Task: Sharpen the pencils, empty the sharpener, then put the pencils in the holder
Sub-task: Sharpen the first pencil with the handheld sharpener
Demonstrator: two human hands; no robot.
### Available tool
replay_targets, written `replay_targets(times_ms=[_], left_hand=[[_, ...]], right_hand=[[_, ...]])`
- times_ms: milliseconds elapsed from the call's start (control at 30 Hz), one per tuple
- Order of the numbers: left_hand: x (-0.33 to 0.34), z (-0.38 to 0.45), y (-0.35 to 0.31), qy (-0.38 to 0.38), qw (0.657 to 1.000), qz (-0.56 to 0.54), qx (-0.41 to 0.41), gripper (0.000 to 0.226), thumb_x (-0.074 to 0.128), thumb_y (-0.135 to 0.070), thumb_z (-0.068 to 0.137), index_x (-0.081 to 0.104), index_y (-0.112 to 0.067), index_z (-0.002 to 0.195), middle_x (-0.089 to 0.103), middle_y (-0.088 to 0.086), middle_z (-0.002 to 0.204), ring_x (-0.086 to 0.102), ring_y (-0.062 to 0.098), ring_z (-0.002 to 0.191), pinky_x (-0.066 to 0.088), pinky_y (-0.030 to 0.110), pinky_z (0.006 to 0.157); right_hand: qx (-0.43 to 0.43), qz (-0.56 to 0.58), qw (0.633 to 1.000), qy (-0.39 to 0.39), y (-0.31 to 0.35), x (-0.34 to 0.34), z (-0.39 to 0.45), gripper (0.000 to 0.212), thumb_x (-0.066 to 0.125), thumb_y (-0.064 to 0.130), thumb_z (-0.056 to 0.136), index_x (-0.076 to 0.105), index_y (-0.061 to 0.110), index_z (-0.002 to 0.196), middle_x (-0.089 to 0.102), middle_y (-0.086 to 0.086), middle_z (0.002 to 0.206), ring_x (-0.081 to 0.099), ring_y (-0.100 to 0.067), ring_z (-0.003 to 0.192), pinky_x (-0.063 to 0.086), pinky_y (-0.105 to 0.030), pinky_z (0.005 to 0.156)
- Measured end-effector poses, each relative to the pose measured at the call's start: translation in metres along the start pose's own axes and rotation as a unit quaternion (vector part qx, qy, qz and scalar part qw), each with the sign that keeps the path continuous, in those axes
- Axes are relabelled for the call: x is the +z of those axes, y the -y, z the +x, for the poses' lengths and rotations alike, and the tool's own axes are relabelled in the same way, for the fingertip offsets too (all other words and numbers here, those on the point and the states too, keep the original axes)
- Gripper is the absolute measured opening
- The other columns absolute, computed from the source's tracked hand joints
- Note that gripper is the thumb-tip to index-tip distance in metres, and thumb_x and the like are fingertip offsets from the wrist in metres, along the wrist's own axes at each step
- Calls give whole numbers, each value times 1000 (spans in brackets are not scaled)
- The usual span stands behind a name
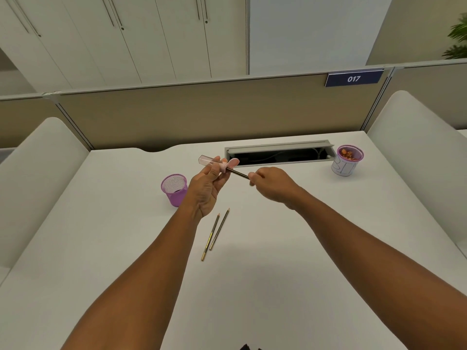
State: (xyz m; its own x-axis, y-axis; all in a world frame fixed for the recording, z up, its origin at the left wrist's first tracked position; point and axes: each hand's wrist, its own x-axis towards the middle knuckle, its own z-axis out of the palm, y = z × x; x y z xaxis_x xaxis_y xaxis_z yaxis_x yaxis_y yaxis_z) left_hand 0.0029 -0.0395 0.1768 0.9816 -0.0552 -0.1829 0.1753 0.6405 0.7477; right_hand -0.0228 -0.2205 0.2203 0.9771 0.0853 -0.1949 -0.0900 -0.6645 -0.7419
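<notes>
My left hand (pixel 206 188) holds a pink sharpener (pixel 227 164) with a clear tube on its far side, raised above the white desk (pixel 252 286). A dark pencil (pixel 238 173) sticks into the sharpener, and my right hand (pixel 273 185) grips its other end. Two more pencils (pixel 214 232) lie side by side on the desk below my left hand, tips pointing away from me. A purple mesh holder (pixel 174 189) stands left of my left hand. A purple bin cup (pixel 347 160) with shavings inside stands at the back right.
An open cable slot (pixel 278 154) with a grey lid runs along the desk's back edge behind my hands. White side panels rise at both sides of the desk, and a beige partition (pixel 202 112) closes off the back.
</notes>
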Motion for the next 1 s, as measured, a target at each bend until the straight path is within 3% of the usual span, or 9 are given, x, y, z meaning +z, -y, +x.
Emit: replay_targets(times_ms=[133,267,400,467,567,633,767,867,1000], left_hand=[[-2,2,-2,-36,999,0,2,29,53,-3,100,56,3,128,70,9,113,70,24,102,59,31,88],[2,1,3,-20,1000,-8,-7,30,53,-2,99,55,5,129,77,1,97,75,21,93,58,30,88],[4,2,2,13,1000,-11,-9,27,53,-5,99,57,1,125,78,1,98,74,20,95,59,28,87],[4,2,1,36,999,-12,-13,19,51,-5,100,59,-3,117,78,2,97,75,20,95,60,25,80],[4,3,5,24,999,-30,-14,15,51,-4,99,60,-4,111,78,3,94,75,20,93,59,23,75],[3,4,6,11,1000,-28,-4,15,52,-4,99,60,-3,112,78,1,93,75,19,92,59,23,76],[2,8,0,-9,1000,-18,6,17,55,-3,97,61,-1,113,78,-2,90,75,18,90,60,25,76],[3,9,2,-23,999,-25,-2,18,56,-2,97,62,1,114,78,0,89,75,18,89,61,26,76],[6,9,3,-9,999,-34,-9,17,55,-2,98,62,0,112,78,3,93,75,19,89,61,27,78]], right_hand=[[-155,-125,971,-135,-20,6,-3,18,54,37,93,58,20,90,62,5,84,57,-17,75,40,-28,59],[-255,-196,900,-294,-32,18,-7,16,61,22,90,63,13,77,59,1,71,51,-22,57,30,-24,48],[-151,-242,927,-242,-25,16,-4,35,46,30,95,45,18,63,43,6,52,40,-22,49,16,-25,45],[-70,-251,951,-170,-21,13,1,34,36,33,96,44,18,66,45,4,58,43,-23,57,21,-26,47],[67,-31,997,-33,-6,1,7,37,39,36,94,56,14,70,55,1,74,50,-17,69,35,-28,57],[48,26,999,-5,-3,-3,6,37,43,38,95,63,14,75,59,1,81,52,-11,72,39,-28,61],[-102,-78,988,-83,-15,3,1,20,52,39,93,54,20,90,61,4,85,56,-17,75,42,-30,61],[-218,-201,928,-224,-25,13,1,14,53,26,93,55,17,82,59,2,75,53,-23,64,31,-28,54],[-215,-251,899,-288,-21,16,-1,24,53,21,91,51,15,68,54,0,58,44,-25,49,15,-25,46]])
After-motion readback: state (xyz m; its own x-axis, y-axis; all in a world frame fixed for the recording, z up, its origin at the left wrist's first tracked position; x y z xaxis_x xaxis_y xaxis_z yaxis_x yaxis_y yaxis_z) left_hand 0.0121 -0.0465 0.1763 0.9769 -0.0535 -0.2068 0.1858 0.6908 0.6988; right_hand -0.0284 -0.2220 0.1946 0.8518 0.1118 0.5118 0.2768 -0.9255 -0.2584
